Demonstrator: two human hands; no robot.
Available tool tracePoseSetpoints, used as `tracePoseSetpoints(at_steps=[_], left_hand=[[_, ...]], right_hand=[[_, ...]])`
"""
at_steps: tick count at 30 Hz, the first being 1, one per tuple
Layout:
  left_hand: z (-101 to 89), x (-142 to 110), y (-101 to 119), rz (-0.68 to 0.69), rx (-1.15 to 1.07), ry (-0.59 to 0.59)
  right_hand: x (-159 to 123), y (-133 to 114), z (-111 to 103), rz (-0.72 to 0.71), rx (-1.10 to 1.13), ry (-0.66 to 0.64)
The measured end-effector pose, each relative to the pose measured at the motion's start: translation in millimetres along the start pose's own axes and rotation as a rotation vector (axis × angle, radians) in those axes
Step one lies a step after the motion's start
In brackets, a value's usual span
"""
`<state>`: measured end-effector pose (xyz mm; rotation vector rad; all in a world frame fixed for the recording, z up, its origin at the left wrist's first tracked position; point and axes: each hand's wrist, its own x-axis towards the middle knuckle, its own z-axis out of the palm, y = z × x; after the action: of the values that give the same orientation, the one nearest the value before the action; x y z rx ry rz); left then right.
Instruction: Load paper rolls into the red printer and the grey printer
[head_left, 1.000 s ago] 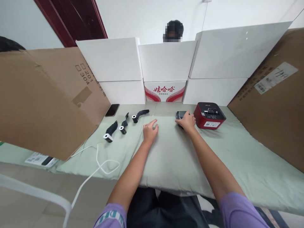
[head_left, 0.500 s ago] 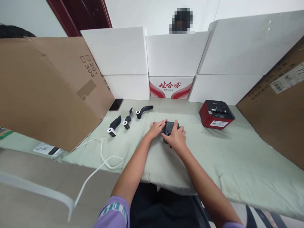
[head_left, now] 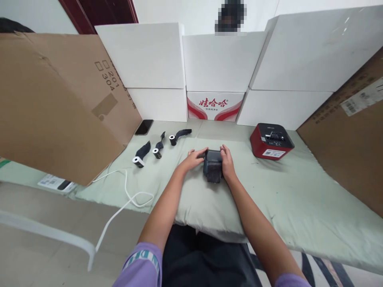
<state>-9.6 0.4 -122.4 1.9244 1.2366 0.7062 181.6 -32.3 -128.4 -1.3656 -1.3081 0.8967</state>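
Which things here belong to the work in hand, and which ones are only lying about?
In use:
dark boxy device, between left hand and right hand

Seemingly just lying about:
three small rolls
smartphone
red-and-black device
white cable

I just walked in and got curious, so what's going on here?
A person in purple sleeves has both hands at a small dark device over a pale green cloth: the left hand at its left side, the right hand at its right. Off to the left lie three small rolls with dark strips; to the right sits a red-and-black machine. White boxes stand behind.
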Motion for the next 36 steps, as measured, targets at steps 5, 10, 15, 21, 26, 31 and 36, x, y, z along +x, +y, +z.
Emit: tracePoseSetpoints(at_steps=[5, 10, 15, 21, 26, 31, 36], left_hand=[[0.9, 4.4, -3.5, -0.019, -0.151, 0.029], [3.5, 10.1, -9.5, -0.002, -0.298, -0.004], [4.3, 12.5, -11.2, -0.002, -0.37, -0.027], [2.4, 12.5, -8.8, -0.017, -0.372, -0.021], [1.1, 13.1, -5.8, -0.012, -0.394, -0.032], [1.1, 13.5, -5.3, -0.004, -0.419, -0.032], [1.2, 13.9, -7.0, 0.012, -0.423, -0.051]], right_hand=[[-0.3, 4.1, 0.6, -0.003, 0.053, 0.081], [-0.3, 5.8, 0.8, -0.003, 0.087, 0.11], [-0.4, 6.1, 1.7, -0.002, 0.081, 0.115], [-1.1, 6.1, 1.9, -0.002, 0.143, 0.136], [-2.5, 7.0, 1.5, -0.011, 0.163, 0.149], [-3.1, 6.4, 1.3, -0.011, 0.14, 0.155], [-2.2, 3.7, 2.3, 0.011, 0.064, 0.144]])
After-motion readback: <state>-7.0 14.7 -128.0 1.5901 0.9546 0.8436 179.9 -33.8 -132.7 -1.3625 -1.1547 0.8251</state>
